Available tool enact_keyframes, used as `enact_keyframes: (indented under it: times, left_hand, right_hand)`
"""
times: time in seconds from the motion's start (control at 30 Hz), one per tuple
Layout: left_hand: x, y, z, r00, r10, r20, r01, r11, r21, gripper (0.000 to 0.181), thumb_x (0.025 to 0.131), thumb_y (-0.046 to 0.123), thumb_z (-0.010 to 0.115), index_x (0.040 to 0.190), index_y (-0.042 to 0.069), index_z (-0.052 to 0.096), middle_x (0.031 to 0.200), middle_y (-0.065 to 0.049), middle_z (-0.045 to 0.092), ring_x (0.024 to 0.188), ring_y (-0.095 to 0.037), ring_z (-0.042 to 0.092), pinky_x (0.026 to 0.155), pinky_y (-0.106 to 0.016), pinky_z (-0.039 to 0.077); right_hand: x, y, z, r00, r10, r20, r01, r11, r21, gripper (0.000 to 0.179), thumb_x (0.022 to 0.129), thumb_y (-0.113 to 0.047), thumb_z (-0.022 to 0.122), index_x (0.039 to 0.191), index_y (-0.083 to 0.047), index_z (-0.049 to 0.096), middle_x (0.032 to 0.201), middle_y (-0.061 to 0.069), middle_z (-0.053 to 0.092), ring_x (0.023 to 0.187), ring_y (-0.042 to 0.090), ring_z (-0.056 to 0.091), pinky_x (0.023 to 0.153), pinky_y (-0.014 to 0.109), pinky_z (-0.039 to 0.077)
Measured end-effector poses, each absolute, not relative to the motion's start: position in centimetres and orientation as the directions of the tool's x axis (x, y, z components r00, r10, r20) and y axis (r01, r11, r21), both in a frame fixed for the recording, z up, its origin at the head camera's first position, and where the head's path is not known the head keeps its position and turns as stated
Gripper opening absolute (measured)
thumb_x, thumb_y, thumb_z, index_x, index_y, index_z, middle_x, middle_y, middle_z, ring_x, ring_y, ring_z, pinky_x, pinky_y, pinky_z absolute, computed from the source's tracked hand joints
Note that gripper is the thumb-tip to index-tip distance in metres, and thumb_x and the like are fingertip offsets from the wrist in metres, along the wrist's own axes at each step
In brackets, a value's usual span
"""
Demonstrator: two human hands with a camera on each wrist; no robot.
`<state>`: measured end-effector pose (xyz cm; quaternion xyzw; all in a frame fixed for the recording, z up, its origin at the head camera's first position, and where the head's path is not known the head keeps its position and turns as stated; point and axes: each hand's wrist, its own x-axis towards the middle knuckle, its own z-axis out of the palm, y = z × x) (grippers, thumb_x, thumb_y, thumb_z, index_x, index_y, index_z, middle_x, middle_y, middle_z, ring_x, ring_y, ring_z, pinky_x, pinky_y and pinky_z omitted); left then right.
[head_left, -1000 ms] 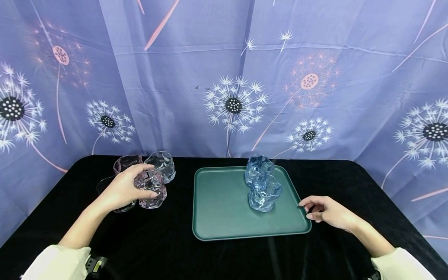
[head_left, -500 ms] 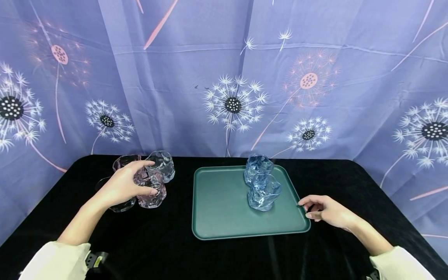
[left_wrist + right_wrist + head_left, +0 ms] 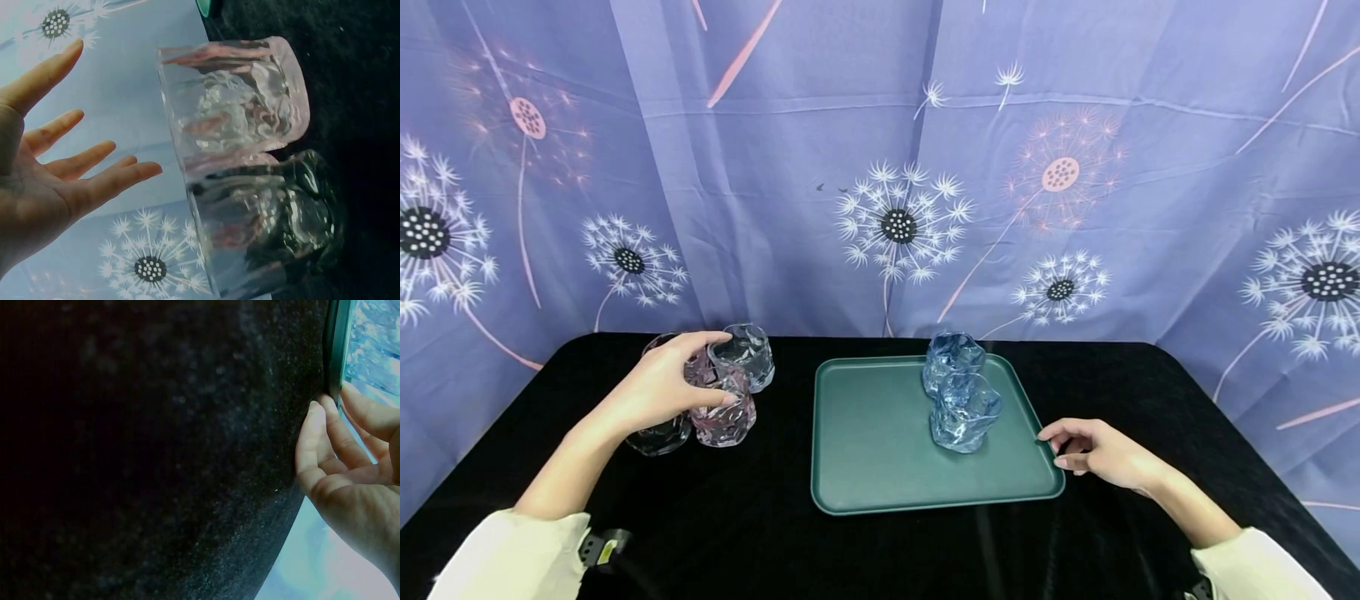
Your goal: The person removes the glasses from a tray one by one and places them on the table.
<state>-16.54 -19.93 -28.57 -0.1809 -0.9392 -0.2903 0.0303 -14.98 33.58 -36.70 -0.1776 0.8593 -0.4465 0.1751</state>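
My left hand [image 3: 658,387] is held over a group of crumpled-looking glass tumblers, thumb and fingers spread wide. In the left wrist view its fingertips stand apart from a pink tumbler [image 3: 250,100] and a clear tumbler [image 3: 269,225]. The head view shows the pink tumbler [image 3: 726,417] below the thumb and the clear tumbler [image 3: 748,358] past the fingertips. Another clear tumbler [image 3: 658,437] and a further pinkish one are partly hidden by the hand. My right hand [image 3: 1101,454] pinches the right rim of a green tray [image 3: 872,450] between thumb and fingers.
Two blue tumblers [image 3: 966,412] stand close together on the right part of the tray, one behind the other. Black cloth [image 3: 760,533] covers the table. A blue-violet curtain [image 3: 790,208] with dandelion prints hangs right behind the table's back edge.
My left hand has lifted slightly and shifted a little over the tumblers, its fingers remaining spread. The right hand, tray and blue tumblers have stayed in place.
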Motion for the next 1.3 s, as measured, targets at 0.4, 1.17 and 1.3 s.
enact_keyframes:
  times: [0.4,1.17,1.3]
  left_hand:
    - [-17.4,-17.6,-29.0,-0.924,0.352,0.148,0.371,0.738,0.564,0.073,0.077,0.037,0.072,0.135,0.005,0.041,0.136,-0.02,0.039,0.122,-0.041,0.035,0.092,-0.058,0.032]
    - [-19.4,-12.4,-30.7,-0.892,0.413,0.185,0.435,0.67,0.602,0.065,0.079,0.027,0.071,0.132,0.001,0.044,0.128,-0.021,0.047,0.11,-0.034,0.049,0.08,-0.045,0.046]
    - [-19.7,-11.7,-31.1,-0.893,0.414,0.178,0.43,0.663,0.613,0.066,0.079,0.029,0.071,0.133,0.003,0.044,0.129,-0.02,0.046,0.112,-0.034,0.048,0.084,-0.048,0.043]
  right_hand:
    - [-15.0,33.6,-36.8,-0.871,-0.476,-0.124,-0.174,0.534,-0.827,0.031,0.083,0.004,0.058,0.113,0.012,0.052,0.092,0.018,0.052,0.066,0.012,0.05,0.055,0.029,0.046]
    - [-14.9,33.7,-36.9,-0.875,-0.467,-0.128,-0.157,0.523,-0.838,0.03,0.083,0.005,0.058,0.112,0.012,0.052,0.091,0.019,0.053,0.066,0.012,0.05,0.055,0.028,0.046]
    - [-14.9,33.6,-36.8,-0.876,-0.465,-0.131,-0.153,0.524,-0.838,0.03,0.083,0.004,0.058,0.112,0.011,0.052,0.091,0.019,0.052,0.066,0.012,0.05,0.055,0.028,0.046]
